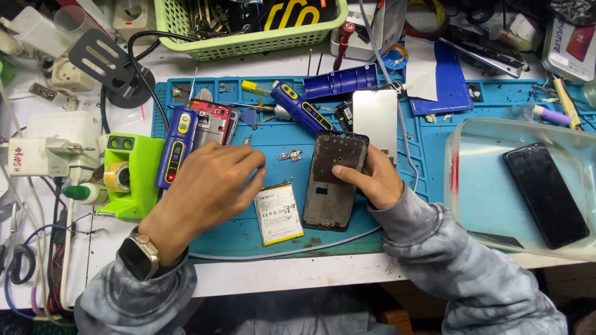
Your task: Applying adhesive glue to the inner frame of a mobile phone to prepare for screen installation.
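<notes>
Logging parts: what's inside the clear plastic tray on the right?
The clear tray holds a black phone, lying flat, plus a dark strip near its front edge. The tray's right end is out of frame.

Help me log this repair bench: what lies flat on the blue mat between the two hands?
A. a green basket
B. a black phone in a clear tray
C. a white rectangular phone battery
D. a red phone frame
C: the white rectangular phone battery lies on the blue mat, between the left hand and the right hand.

left hand point(208, 183): palm down, fingers curled | right hand point(372, 177): fingers bent, thumb extended inward
</notes>
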